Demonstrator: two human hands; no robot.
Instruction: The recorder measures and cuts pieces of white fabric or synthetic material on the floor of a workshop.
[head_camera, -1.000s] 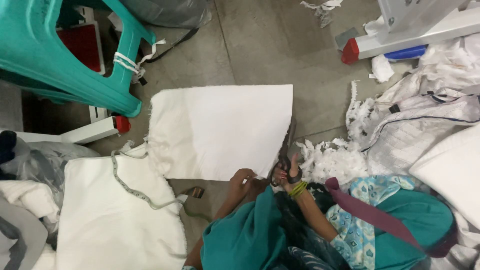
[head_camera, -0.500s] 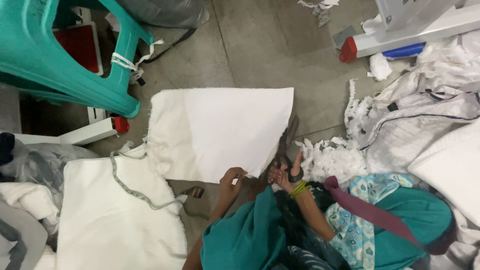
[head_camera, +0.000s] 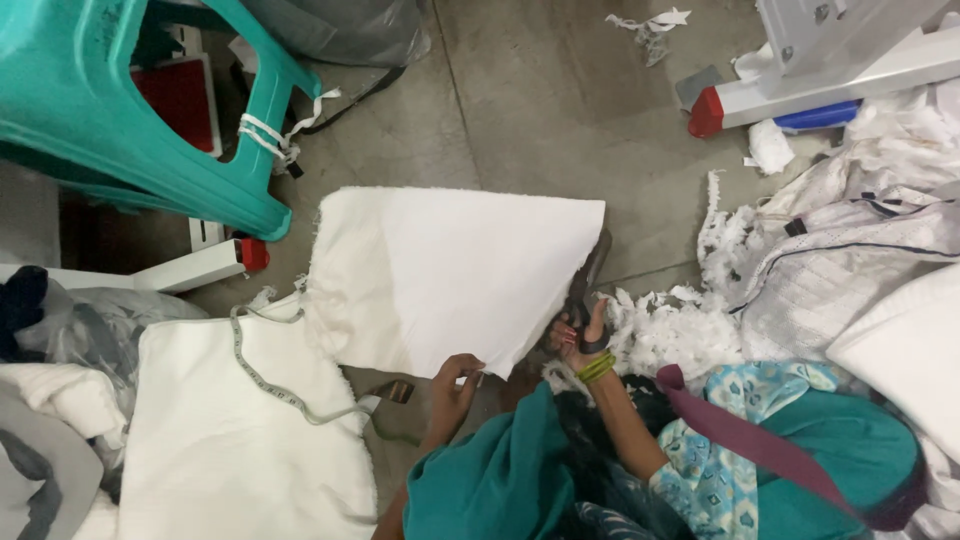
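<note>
Cutting along the right edge of the white fabric piece (head_camera: 450, 280), your right hand (head_camera: 578, 338) is clamped round the handles of the dark scissors (head_camera: 590, 275), whose blades run up along that slanted edge. Your left hand (head_camera: 455, 380) pinches the near corner of the fabric, fingers closed on it. The fabric lies spread on the concrete floor (head_camera: 560, 120), its left side overlapping a second white cloth (head_camera: 230, 440) that carries a measuring tape (head_camera: 275, 385).

The cut could wander, in my judgement, because only one corner is pinned and the far part lies loose; a pull from your left hand would shift the edge under the blades. Your left fingers sit near the line of the cut, so a long stroke toward you could nick them. The heap of white trimmings (head_camera: 670, 330) just right of the scissors could catch in the blades.

The blade tips are hard to tell against the floor, so whether they stand apart or closed is unclear. Your right palm is hidden by the handles, and your teal sleeve (head_camera: 500, 480) covers the forearm. The teal plastic stool (head_camera: 130, 110) is cut off at the far left.
</note>
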